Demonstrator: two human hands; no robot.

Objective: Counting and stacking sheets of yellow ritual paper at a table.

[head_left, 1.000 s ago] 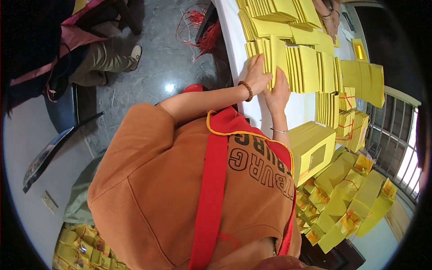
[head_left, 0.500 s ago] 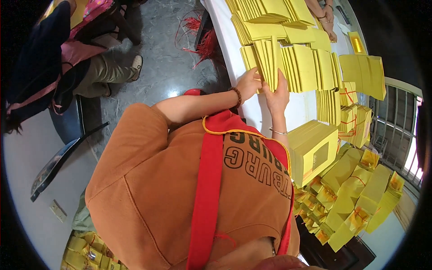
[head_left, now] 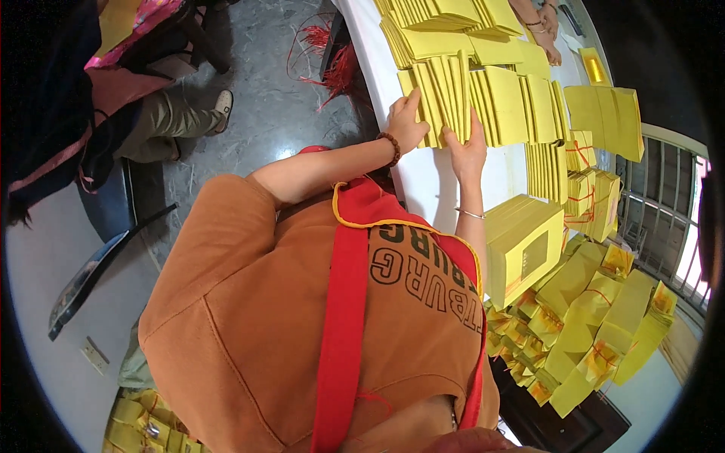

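A row of folded yellow paper bundles [head_left: 440, 87] stands on the white-covered table, its folds fanned a little apart. My left hand [head_left: 408, 124], wearing a brown bead bracelet, grips the left part of this row, fingers over its side and thumb at the near edge. At the right end, my right hand [head_left: 468, 149] holds the tallest folded piece, thumb in front and fingers along its right side. Close beside that hand, more folded yellow bundles [head_left: 504, 106] stand upright. Parts of the fingers are hidden by the paper.
A thick yellow paper stack [head_left: 517, 253] lies near my right forearm. Tied yellow bundles [head_left: 585, 192] are at the right, with heaped ones below. Another person's hands [head_left: 545, 34] rest at the table's far side. Red strings [head_left: 340, 75] hang off the left edge; a seated person is at far left.
The yellow papers between my hands have settled into the row beside the others. My left hand has moved left, away from my right hand, and its fingers have spread along the row.
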